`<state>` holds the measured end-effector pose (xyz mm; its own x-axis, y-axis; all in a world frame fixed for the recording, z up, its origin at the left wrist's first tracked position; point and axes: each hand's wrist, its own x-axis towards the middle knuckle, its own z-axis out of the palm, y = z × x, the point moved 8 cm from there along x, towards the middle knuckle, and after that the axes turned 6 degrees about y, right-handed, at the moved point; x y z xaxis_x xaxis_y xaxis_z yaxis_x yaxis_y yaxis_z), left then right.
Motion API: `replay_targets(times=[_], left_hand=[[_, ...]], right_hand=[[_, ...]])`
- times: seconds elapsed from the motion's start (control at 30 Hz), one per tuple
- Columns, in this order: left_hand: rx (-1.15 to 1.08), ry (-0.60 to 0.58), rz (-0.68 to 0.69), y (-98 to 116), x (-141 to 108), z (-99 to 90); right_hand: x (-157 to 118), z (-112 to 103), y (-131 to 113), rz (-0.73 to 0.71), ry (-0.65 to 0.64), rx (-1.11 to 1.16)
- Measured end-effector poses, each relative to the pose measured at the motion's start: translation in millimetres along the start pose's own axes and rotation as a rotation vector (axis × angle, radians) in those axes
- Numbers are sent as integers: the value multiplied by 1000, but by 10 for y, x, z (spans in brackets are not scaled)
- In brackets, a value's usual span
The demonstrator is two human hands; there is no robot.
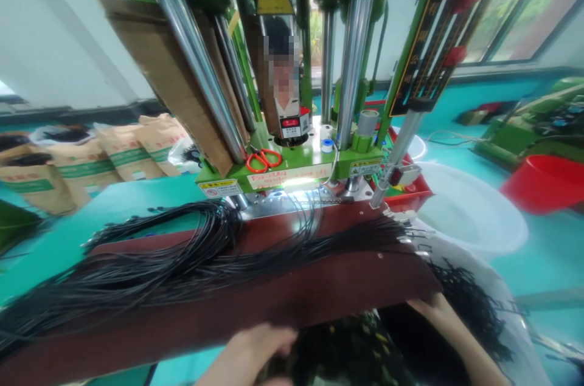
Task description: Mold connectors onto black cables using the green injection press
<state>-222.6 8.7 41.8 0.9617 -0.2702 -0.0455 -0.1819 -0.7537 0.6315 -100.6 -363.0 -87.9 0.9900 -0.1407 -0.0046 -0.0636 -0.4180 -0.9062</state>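
My left hand (253, 352) is low in the middle, by the front edge of the brown-red work board (319, 295). Its fingers are bent and blurred, the thumb apart from them, and I see nothing between. At the board's right front corner is my right hand (431, 313); its fingertips are hidden at the edge, so its grip is unclear. Long black cables (196, 264) lie in a bundle across the board, their bright metal ends toward the right. A few thin strands run up to the lit press opening (298, 185) of the green machine (292, 161).
Orange-handled scissors (263, 160) rest on the machine's lower plate. Cardboard (168, 64) leans by a steel column. At right stand a white tub (474, 210), a red bucket (545, 182) and a pile of black cables (474, 307). Paper sacks (82, 167) line the left.
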Motion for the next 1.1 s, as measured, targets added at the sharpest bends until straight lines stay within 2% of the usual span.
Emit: replay_targets(times=[0.1, 0.17, 0.27, 0.37, 0.5, 0.57, 0.63, 0.7, 0.8, 0.87, 0.93, 1.0, 1.1], left_hand=[[158, 111, 182, 482, 718, -23], [287, 193, 235, 637, 1176, 17], [498, 233, 207, 666, 1709, 138], [635, 144, 165, 606, 1999, 255], [665, -43, 251, 625, 2073, 360], [659, -46, 325, 687, 2038, 336], [603, 28, 359, 740, 1993, 234], [429, 118, 351, 768, 1944, 79], [-12, 203, 258, 716, 1898, -173], [-328, 169, 152, 631, 1894, -252], [-580, 80, 48, 566, 1893, -248], [-745, 8, -9, 549, 1885, -231], [-865, -34, -32, 568, 1878, -224]], right_hand=[[4, 6, -134, -44, 20, 46], [1, -3, -221, -54, 14, 59], [-26, -29, -298, -33, -20, 59], [-76, -51, -322, -48, -68, 93], [-128, -95, -261, -92, -105, 157], [-133, -144, -227, -96, -88, 143], [-128, -199, -236, -95, -67, 116], [-119, -241, -297, -94, -66, 103], [-89, -295, -436, -116, -69, 48], [-58, -346, -526, -157, -37, -49], [-36, -402, -626, -236, 15, -180], [-47, -452, -756, -342, 67, -315], [-138, -563, -1022, -472, 179, -426]])
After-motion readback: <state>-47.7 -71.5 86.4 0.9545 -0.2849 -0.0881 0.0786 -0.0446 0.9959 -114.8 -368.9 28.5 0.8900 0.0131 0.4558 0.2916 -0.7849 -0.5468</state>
